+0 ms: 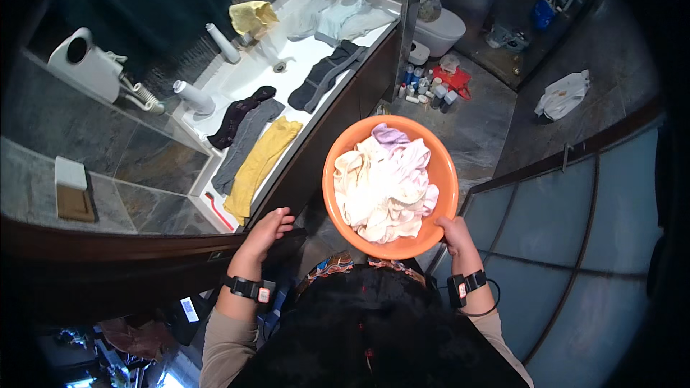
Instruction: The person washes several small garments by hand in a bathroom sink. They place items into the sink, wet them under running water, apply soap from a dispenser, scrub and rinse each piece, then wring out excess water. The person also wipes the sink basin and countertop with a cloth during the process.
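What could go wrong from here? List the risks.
The round orange plastic basin could tip: only the right hand visibly holds its rim. Its crumpled pale cloth garments might then spill.

The open left hand, apparently near the long yellow cloth garment at the edge of the white counter, might knock that loose.

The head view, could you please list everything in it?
basin: 1, orange, centre
clothes: several, white and lilac, in basin
counter: 1, white, left
garments: several, yellow, dark, pale, on counter
cloth: 1, yellow, counter's back
cylinders: 2, white, on counter
hair dryer: 1, white, left
toilet: 1, white, far end
bottles: several, mixed, floor near toilet
panelled door: 1, bluish, right
wristbands: 2, black, wrists
left hand: 1, bare, free beside basin
right hand: 1, bare, on basin rim
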A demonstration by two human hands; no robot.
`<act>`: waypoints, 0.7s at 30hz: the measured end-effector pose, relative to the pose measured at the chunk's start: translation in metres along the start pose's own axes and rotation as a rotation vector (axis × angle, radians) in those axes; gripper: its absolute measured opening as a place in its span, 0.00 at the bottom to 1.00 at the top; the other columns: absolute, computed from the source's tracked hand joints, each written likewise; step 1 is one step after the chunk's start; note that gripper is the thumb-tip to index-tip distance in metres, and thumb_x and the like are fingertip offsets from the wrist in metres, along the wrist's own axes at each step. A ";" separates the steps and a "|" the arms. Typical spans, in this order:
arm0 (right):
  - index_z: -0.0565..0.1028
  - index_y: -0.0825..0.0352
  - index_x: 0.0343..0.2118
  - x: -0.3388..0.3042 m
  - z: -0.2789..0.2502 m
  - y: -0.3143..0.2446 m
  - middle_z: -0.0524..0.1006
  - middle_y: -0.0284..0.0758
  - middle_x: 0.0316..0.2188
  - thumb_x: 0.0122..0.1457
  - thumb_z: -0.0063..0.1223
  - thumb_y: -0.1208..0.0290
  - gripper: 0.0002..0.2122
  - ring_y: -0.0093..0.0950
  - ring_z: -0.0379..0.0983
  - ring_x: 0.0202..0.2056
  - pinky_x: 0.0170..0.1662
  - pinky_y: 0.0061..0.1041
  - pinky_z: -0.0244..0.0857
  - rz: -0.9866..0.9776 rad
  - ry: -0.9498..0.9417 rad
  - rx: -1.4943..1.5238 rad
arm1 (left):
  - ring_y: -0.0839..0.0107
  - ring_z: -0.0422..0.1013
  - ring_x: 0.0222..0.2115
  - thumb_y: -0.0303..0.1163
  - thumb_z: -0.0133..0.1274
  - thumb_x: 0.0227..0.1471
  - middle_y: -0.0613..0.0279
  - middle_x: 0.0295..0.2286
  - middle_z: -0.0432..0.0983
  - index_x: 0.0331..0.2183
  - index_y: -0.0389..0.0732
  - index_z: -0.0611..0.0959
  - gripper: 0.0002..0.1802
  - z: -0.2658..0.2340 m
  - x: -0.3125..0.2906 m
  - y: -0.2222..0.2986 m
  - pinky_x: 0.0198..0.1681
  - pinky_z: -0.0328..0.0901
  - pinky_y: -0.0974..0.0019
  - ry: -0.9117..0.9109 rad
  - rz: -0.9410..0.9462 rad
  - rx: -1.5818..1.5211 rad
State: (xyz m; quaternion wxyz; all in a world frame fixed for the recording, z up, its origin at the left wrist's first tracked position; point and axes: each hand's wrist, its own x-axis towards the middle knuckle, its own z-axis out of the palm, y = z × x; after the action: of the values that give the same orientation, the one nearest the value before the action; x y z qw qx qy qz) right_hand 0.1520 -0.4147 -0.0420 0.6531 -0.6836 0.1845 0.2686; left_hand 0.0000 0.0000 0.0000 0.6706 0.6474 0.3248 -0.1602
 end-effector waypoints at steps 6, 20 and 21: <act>0.76 0.78 0.33 0.109 -0.045 0.006 0.77 0.37 0.24 0.49 0.53 0.73 0.12 0.25 0.71 0.20 0.23 0.23 0.64 -0.012 0.088 0.053 | 0.79 0.71 0.38 0.45 0.46 0.58 0.65 0.41 0.75 0.51 0.39 0.72 0.25 0.008 0.044 0.006 0.39 0.62 0.78 0.155 -0.057 -0.043; 0.75 0.74 0.32 0.255 -0.077 -0.004 0.76 0.36 0.21 0.51 0.53 0.70 0.11 0.23 0.68 0.15 0.16 0.19 0.59 0.230 0.151 -0.014 | 0.77 0.67 0.42 0.34 0.49 0.57 0.66 0.44 0.72 0.51 0.38 0.73 0.20 0.000 0.179 0.052 0.45 0.60 0.77 0.276 0.075 0.064; 0.74 0.75 0.33 0.265 -0.076 0.001 0.76 0.36 0.23 0.52 0.53 0.70 0.11 0.24 0.69 0.16 0.16 0.19 0.59 0.286 0.152 -0.031 | 0.76 0.67 0.42 0.34 0.49 0.57 0.66 0.43 0.72 0.51 0.38 0.73 0.20 0.001 0.186 0.055 0.46 0.60 0.76 0.254 0.077 0.042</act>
State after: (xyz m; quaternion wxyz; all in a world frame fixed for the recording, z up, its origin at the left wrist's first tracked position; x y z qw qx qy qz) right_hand 0.3699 -0.4641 -0.2038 0.5819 -0.6785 0.3246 0.3092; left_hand 0.1730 0.0431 -0.0775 0.6160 0.6883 0.3787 -0.0580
